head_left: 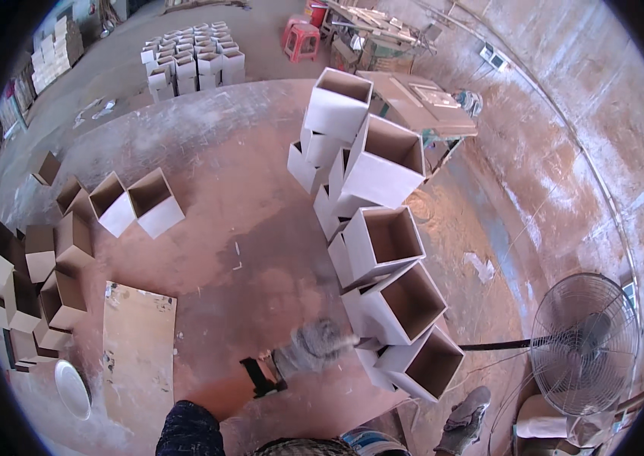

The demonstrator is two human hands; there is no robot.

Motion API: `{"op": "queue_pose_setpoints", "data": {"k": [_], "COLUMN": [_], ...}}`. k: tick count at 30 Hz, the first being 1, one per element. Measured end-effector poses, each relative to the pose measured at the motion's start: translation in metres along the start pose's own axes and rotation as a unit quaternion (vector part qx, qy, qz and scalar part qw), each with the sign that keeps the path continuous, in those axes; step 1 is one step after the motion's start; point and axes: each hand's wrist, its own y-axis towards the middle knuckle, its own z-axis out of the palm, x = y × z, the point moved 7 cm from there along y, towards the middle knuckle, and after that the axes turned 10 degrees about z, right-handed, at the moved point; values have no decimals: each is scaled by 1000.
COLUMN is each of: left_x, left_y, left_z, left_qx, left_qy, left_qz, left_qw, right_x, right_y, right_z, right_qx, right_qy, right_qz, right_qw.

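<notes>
My left hand (316, 348), in a grey work glove with a black band at the wrist, is above the reddish table (254, 304). Its fingers reach to the right, blurred a little, with one stretched toward a white box (384, 313) in the stacked row. Whether that fingertip touches the box I cannot tell. My right hand (465, 422), gloved in grey too, is low at the right beyond the table's edge, fingers extended and holding nothing visible. Between the hands stands the row's nearest box (405, 370), tilted, white outside and brown within.
More white boxes (383, 178) stack away along the table's right side. Brown-sided boxes (64, 300) cluster at the left, near a flat board (138, 349) and a white round dish (73, 389). A wire-caged fan (586, 342) stands at the right. Further boxes (193, 61) and a red stool (302, 42) are beyond.
</notes>
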Motion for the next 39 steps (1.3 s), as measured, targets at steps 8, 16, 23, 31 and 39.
{"op": "queue_pose_setpoints", "data": {"k": [8,16,23,31,39], "left_x": [47,131,142,161,165], "left_y": [174,234,247,241,240], "left_z": [-154,-135,-142,-159,-159], "left_qx": [-134,113,151,122,139], "left_qy": [232,303,326,274,279], "left_qz": [66,-53,-78,-80,-96], "left_qw": [961,945,930,951,945], "right_x": [16,15,4,-1,-4], "right_y": [-15,-17,-14,-10,-8], "right_z": [1,1,-6,-8,-12], "right_qx": [45,44,34,34,31], "right_qy": [70,160,218,249,269], "right_qz": [18,94,143,169,174], "right_qw": [996,982,965,953,947]}}
